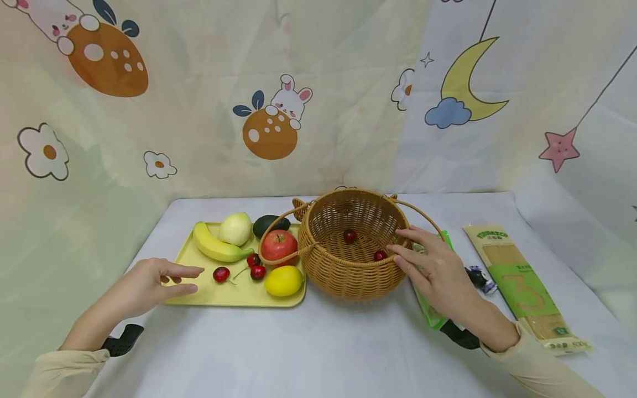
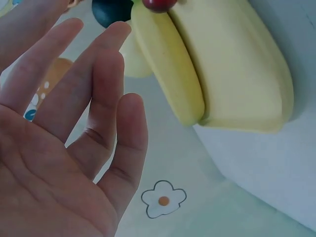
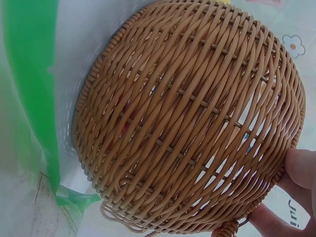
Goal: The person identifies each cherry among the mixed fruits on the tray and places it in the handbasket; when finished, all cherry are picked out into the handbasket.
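My left hand [image 1: 144, 282] hovers by the left side of a yellow tray [image 1: 191, 298], fingers loosely bent, holding nothing; its palm fills the left of the left wrist view. On the tray lie a banana [image 1: 219, 243], several cherries [image 1: 221, 275], a red apple [image 1: 278, 246], a lemon [image 1: 283, 281], a dark green avocado [image 1: 264, 225] and a round pale fruit [image 1: 235, 229]. My right hand [image 1: 438, 271] holds the right rim of a wicker basket [image 1: 353, 279], its fingertips over the edge. Inside the basket, one cherry [image 1: 350, 236] and another [image 1: 380, 255] show.
Right of the basket lie a green-edged packet [image 1: 430, 312], partly under my right hand, a small dark wrapped item [image 1: 480, 279] and a long noodle packet [image 1: 527, 287]. One basket handle [image 1: 286, 257] leans over the tray. A printed cloth hangs behind the table.
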Demonstrator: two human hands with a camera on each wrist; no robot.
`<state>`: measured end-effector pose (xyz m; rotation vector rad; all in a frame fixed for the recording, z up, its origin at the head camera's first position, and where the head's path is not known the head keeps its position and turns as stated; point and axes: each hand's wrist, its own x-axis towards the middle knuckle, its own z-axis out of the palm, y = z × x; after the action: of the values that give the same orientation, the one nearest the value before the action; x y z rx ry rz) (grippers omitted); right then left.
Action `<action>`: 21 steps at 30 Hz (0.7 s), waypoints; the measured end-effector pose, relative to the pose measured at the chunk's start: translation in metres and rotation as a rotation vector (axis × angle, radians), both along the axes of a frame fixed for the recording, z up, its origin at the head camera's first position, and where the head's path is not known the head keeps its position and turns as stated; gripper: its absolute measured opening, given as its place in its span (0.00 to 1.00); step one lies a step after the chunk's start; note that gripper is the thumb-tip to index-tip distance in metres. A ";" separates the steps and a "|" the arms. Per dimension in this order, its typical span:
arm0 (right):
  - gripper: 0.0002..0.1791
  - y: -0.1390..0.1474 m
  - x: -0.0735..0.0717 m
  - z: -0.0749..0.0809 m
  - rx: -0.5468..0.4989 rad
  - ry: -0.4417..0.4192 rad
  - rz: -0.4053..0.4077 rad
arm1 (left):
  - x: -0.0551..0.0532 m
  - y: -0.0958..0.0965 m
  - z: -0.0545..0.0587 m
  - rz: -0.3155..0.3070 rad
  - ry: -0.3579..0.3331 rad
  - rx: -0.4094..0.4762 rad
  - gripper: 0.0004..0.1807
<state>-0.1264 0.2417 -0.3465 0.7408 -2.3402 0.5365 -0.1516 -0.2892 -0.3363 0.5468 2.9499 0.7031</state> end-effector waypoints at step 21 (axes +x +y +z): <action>0.18 0.000 -0.001 0.000 -0.007 -0.021 0.004 | -0.038 0.033 -0.032 -0.058 0.022 -0.056 0.18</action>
<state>-0.1271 0.2421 -0.3470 0.7397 -2.3555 0.5560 -0.1894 -0.2566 -0.3687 0.6360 2.9504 0.6103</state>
